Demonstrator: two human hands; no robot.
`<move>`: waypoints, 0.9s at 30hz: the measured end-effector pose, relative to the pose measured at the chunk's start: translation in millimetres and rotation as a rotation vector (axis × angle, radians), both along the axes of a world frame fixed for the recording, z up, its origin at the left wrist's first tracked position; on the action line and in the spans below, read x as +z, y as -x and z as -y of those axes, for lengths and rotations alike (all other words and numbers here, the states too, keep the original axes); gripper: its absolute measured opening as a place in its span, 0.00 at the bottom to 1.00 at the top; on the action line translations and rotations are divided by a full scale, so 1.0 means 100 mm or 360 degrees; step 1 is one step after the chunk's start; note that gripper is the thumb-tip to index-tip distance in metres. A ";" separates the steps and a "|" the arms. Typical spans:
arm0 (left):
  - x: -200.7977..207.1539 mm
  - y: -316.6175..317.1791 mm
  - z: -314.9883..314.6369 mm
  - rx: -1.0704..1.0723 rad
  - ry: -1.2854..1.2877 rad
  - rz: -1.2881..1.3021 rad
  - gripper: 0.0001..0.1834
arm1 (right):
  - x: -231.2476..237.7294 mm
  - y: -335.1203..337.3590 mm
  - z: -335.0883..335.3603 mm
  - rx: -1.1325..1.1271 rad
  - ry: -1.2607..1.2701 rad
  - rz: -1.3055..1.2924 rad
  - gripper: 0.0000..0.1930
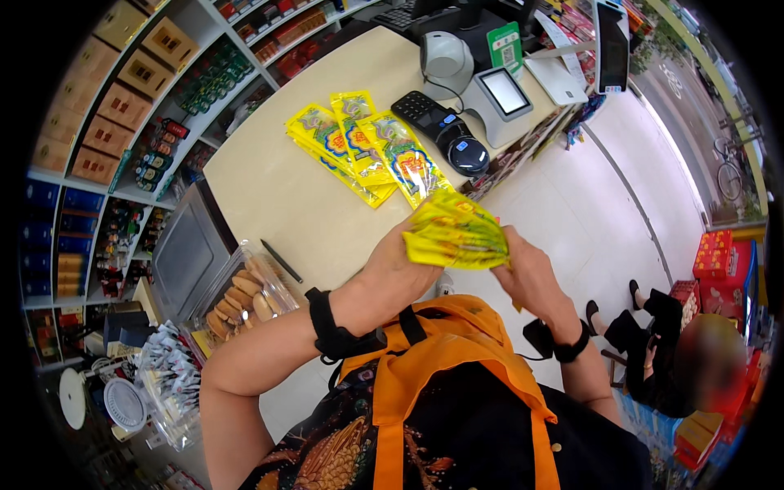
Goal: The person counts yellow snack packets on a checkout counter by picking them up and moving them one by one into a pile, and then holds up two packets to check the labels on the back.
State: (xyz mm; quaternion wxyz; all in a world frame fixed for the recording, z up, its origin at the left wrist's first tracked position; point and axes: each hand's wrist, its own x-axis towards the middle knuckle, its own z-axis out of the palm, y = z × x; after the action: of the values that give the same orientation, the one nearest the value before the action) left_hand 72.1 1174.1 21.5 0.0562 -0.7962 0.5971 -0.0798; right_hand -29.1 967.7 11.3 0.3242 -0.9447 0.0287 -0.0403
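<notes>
Between my two hands I hold a stack of glossy yellow printed packets (pixel 457 231), slightly blurred and fanned at its edges, in front of my chest and off the counter's near edge. My left hand (pixel 400 260) closes round the left side of the stack. On its right side, the fingers of my right hand (pixel 529 268) are wrapped round the edge, partly hidden. Several more yellow packets (pixel 355 151) of the same print lie overlapping on the cream counter (pixel 265 159), just beyond my hands. What the packets contain cannot be seen.
A dark handheld scanner (pixel 467 155) lies right of the packets, by a small payment screen (pixel 504 91). A clear box of cookies (pixel 245 298) and a pen (pixel 282 261) are at the left. Stocked shelves (pixel 122 106) line the left. A seated person (pixel 653 359) is at the right.
</notes>
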 end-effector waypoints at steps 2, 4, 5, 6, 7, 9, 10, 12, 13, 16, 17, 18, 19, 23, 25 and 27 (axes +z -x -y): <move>0.01 0.02 0.09 -0.0071 0.0074 -0.0036 0.25 | -0.20 0.04 0.27 -0.0310 0.0003 -0.0198 0.14; 0.08 0.07 0.12 -0.0073 0.0220 -0.0293 0.23 | -0.10 0.14 0.29 -0.0380 -0.0345 -0.0267 0.11; 0.04 0.09 0.14 -0.0058 0.0246 -0.0446 0.24 | -0.09 0.17 0.25 -0.0288 -0.0482 -0.0302 0.11; 0.08 0.08 0.19 0.0048 0.0167 -0.0718 0.26 | -0.04 0.20 0.20 -0.0208 -0.0615 -0.0316 0.11; 0.11 0.06 0.23 0.0176 0.0082 -0.0981 0.27 | 0.00 0.21 0.13 -0.0234 -0.0848 -0.0559 0.11; 0.10 0.02 0.26 0.0330 0.0050 -0.1522 0.32 | 0.04 0.27 0.03 -0.0236 -0.1233 -0.0591 0.11; 0.03 -0.05 0.25 0.0354 0.0107 -0.1803 0.35 | 0.06 0.32 -0.01 -0.0229 -0.1424 -0.0611 0.12; -0.14 -0.07 0.23 0.0274 0.0357 -0.2598 0.42 | 0.14 0.40 -0.08 -0.0125 -0.1637 -0.0702 0.11; -0.24 -0.04 0.20 0.0159 0.0552 -0.3113 0.45 | 0.18 0.43 -0.13 -0.0089 -0.1715 -0.0783 0.11; -0.14 0.03 0.29 -0.0203 0.0932 -0.3913 0.53 | 0.22 0.56 -0.23 -0.0007 -0.1970 -0.1016 0.13; -0.19 0.05 0.32 -0.0267 0.1005 -0.4063 0.53 | 0.25 0.60 -0.28 -0.0026 -0.2080 -0.1060 0.13; -0.25 0.09 0.35 -0.0326 0.1077 -0.4222 0.53 | 0.27 0.65 -0.33 -0.0051 -0.2193 -0.1107 0.13; -0.28 0.11 0.41 -0.0493 0.1099 -0.4314 0.47 | 0.29 0.70 -0.36 -0.0104 -0.2276 -0.1120 0.16; -0.39 0.26 0.52 -0.0363 0.1157 -0.4563 0.25 | 0.35 0.98 -0.41 -0.0283 -0.2496 -0.0991 0.26; -0.46 0.28 0.55 -0.0215 0.1370 -0.4665 0.19 | 0.36 1.10 -0.42 -0.0328 -0.2522 -0.0773 0.32; -0.49 0.25 0.58 -0.0121 0.1597 -0.4702 0.10 | 0.33 1.26 -0.34 -0.0341 -0.2551 -0.0596 0.35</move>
State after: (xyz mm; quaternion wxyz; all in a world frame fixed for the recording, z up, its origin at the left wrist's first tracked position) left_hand 47.0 1116.1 -27.6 -0.8224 -0.0872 0.0532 0.5596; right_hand -155.0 1001.4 44.1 0.8833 -0.4106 0.1921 0.1196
